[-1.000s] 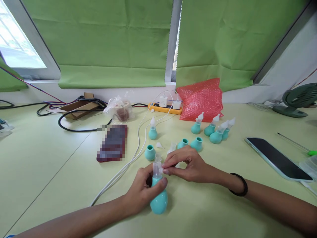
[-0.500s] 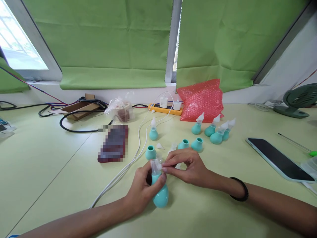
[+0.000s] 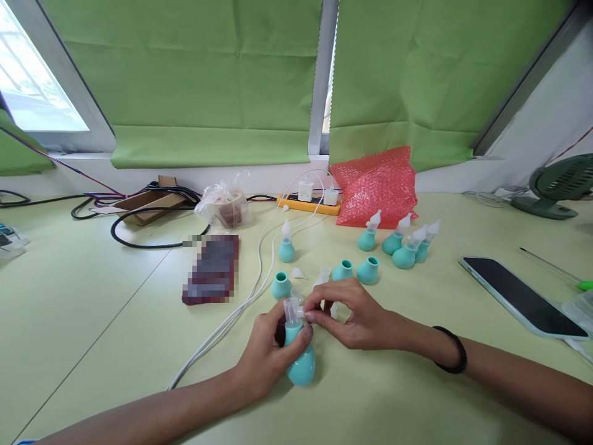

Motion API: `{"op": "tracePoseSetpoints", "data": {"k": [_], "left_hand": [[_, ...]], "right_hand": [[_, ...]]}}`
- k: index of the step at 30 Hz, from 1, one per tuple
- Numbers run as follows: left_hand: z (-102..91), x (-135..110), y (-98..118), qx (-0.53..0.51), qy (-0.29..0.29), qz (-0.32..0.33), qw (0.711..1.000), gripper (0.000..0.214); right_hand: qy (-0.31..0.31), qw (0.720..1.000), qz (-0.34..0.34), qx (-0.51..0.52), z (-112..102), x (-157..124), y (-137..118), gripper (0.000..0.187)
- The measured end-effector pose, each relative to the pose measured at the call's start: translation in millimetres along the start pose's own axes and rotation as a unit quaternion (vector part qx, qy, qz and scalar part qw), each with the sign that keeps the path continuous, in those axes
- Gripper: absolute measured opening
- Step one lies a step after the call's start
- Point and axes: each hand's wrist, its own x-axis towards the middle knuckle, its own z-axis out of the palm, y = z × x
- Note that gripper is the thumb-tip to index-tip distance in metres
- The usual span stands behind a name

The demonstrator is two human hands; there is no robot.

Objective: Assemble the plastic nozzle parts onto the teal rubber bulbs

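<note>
My left hand (image 3: 273, 349) is wrapped round a teal squeeze bulb (image 3: 302, 366), apparently part of a nasal aspirator, tilted with a clear tube (image 3: 291, 312) in its neck. My right hand (image 3: 349, 312) pinches a small translucent piece (image 3: 301, 313) against the tube's side; its exact shape is hard to make out. Beyond the hands stand teal bulbs with bare open necks, one (image 3: 281, 285) on the left and two (image 3: 368, 271) more on the right. A small white cone tip (image 3: 298, 273) lies between them. Clear parts (image 3: 323, 275) are partly hidden behind my right hand.
Several bulbs with clear tips (image 3: 407, 248) stand at right, another (image 3: 286, 242) at centre. A red bubble-wrap bag (image 3: 377, 191) and yellow power strip (image 3: 308, 204) are at the back. White cables (image 3: 243, 303) cross the table. A phone (image 3: 523, 296) lies right, a dark red item (image 3: 210, 269) left.
My right fingers have shifted very slightly right, with the small piece still at the tube's side. My left hand keeps its hold on the squeeze bulb.
</note>
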Motion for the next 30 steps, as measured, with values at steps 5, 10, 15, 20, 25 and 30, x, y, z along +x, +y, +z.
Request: {"op": "tracePoseSetpoints", "data": {"k": [5, 10, 15, 20, 25, 30], "left_hand": [[-0.7, 1.4, 1.1, -0.055, 0.029, -0.014, 0.998, 0.022], [-3.2, 4.9, 1.2, -0.098, 0.074, -0.026, 0.992, 0.023], [-5.6, 6.4, -1.5, -0.073, 0.070, -0.033, 0.994, 0.023], [-5.0, 4.7, -0.5, -0.046, 0.051, -0.028, 0.997, 0.023], [-3.6, 4.2, 4.7, 0.016, 0.038, -0.003, 0.999, 0.022], [-0.8, 1.5, 8.0, 0.085, -0.009, 0.102, 0.991, 0.013]], "right_hand": [[-0.088, 0.975, 0.137, 0.152, -17.3, 8.8, 12.0, 0.011], [-0.032, 0.988, 0.114, 0.099, -33.5, 16.0, 23.0, 0.011], [-0.024, 0.987, -0.020, -0.159, -28.1, 14.7, 27.4, 0.007], [-0.050, 0.981, -0.024, -0.186, -19.2, 12.3, 38.2, 0.007], [0.017, 0.990, 0.042, -0.132, -17.1, 10.0, 24.2, 0.017], [-0.137, 0.982, 0.111, -0.072, -4.9, 1.2, -6.5, 0.026]]}}
